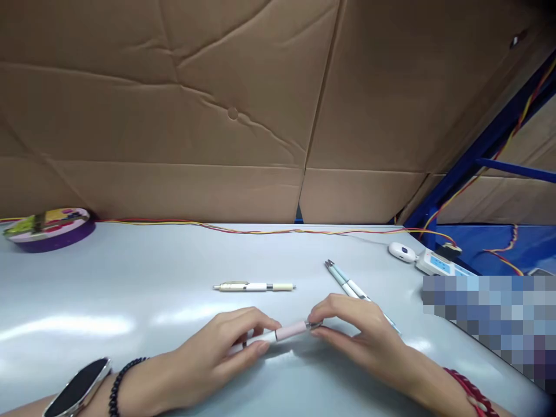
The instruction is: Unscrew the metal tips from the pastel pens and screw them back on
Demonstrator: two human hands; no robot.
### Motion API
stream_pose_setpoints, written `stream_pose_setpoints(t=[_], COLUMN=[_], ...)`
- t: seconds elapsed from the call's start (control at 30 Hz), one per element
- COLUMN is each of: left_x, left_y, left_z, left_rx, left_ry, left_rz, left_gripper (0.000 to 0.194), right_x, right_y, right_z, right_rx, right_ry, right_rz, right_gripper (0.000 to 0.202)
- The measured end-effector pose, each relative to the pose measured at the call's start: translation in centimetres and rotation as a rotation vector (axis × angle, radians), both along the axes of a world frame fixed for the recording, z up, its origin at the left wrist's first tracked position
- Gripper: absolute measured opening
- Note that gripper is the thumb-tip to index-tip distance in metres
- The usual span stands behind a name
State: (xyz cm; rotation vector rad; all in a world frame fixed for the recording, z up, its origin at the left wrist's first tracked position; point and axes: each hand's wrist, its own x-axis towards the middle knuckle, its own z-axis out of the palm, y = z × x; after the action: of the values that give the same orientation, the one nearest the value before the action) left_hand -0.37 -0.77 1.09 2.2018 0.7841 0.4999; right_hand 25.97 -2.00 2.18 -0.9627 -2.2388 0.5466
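A pink and white pen [291, 330] is held between my two hands, just above the grey-white table [182, 263]. My left hand [232, 341] is closed around its white barrel. The thumb and forefinger of my right hand [358, 327] pinch the metal part at its right end. Behind my hands, a cream and white pen [256, 286] lies flat, pointing left to right. Two light green and white pens [347, 284] lie slanting side by side behind my right hand, which partly hides them.
At the back left sits a round purple box [56, 237] with a colourful lid. Red and yellow wires [260, 232] run along the back edge. A white oval device [402, 252] and a power strip [438, 263] are at the right. Cardboard [195, 116] stands behind the table.
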Motion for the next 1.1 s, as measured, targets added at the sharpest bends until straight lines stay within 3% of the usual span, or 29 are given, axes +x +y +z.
stream_pose_setpoints(t=[0.37, 0.47, 0.57, 0.67, 1.1], left_x=[0.05, -0.02, -0.05, -0.04, -0.07], left_y=[0.18, 0.08, 0.01, 0.07, 0.33], left_z=[0.16, 0.22, 0.13, -0.02, 0.06], left_rx=[0.028, 0.039, 0.04, 0.03, -0.03], left_ry=[-0.016, -0.016, -0.018, -0.03, -0.029], left_rz=[-0.015, -0.034, -0.028, -0.024, -0.04], left_gripper=[0.023, 0.023, 0.022, 0.022, 0.023], right_x=[0.17, -0.13, -0.43, -0.51, -0.71], right_y=[0.17, 0.04, -0.06, -0.05, -0.32], right_z=[0.19, 0.28, 0.34, 0.36, -0.1], right_rx=[0.007, -0.115, -0.303, -0.39, -0.32], right_ry=[0.066, 0.059, 0.106, 0.189, 0.165], right_rz=[-0.062, -0.075, -0.082, -0.056, -0.125], right_gripper=[0.008, 0.015, 0.008, 0.004, 0.004])
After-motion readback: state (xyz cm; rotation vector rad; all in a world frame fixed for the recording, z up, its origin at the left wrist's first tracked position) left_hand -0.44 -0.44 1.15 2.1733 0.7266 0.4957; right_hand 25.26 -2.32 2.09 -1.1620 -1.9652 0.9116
